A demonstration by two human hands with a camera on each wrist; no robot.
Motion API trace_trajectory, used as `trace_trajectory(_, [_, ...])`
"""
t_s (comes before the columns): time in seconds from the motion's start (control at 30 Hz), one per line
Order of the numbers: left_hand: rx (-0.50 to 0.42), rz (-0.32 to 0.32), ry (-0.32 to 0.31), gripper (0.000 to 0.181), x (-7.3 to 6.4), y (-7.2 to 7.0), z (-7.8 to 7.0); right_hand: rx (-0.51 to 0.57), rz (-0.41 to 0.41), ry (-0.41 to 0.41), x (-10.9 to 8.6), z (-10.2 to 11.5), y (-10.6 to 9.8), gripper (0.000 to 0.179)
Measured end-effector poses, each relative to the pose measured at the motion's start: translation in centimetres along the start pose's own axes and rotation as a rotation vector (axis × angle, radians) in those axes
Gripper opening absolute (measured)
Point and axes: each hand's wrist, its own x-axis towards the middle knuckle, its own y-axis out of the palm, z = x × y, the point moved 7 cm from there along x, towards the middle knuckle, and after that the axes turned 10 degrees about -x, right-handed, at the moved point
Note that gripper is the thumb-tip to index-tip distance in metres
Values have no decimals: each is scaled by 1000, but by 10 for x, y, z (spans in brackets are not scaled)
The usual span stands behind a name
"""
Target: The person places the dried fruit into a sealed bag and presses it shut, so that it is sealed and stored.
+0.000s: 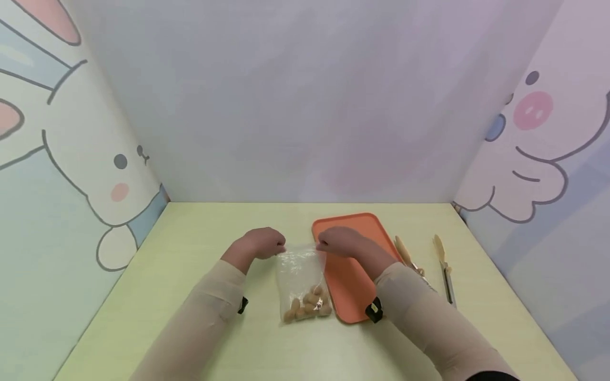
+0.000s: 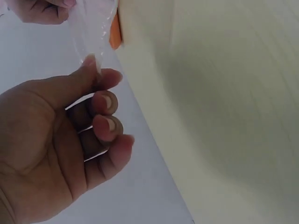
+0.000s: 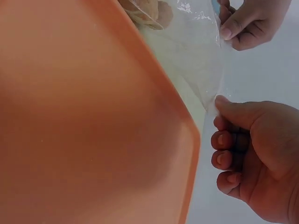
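Note:
A clear plastic bag [image 1: 300,270] hangs or lies between my two hands in the head view, its top edge level with them. Several brown, rounded nut-like pieces [image 1: 312,301] are gathered at its bottom end. My left hand [image 1: 261,242] pinches the bag's upper left corner between thumb and forefinger, as the left wrist view shows with the clear film [image 2: 88,32]. The upper right corner is pinched by my right hand [image 1: 340,241]; in the right wrist view its thumb and forefinger meet on the bag's edge [image 3: 205,88].
An orange tray [image 1: 350,286] lies on the pale yellow table [image 1: 190,296], partly under my right forearm. To its right are tongs with pale tips [image 1: 439,248] and another similar utensil [image 1: 402,251], partly hidden by the sleeve. Walls with cartoon animals enclose the table.

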Motion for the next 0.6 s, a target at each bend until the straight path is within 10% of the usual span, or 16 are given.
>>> trace_trajectory(0.27, [-52, 78, -180, 23, 9, 14, 10, -3, 95, 126, 11, -5, 7, 47])
trace_trajectory(0.6, [-105, 98, -214, 21, 7, 20, 14, 42, 134, 232, 19, -13, 19, 48])
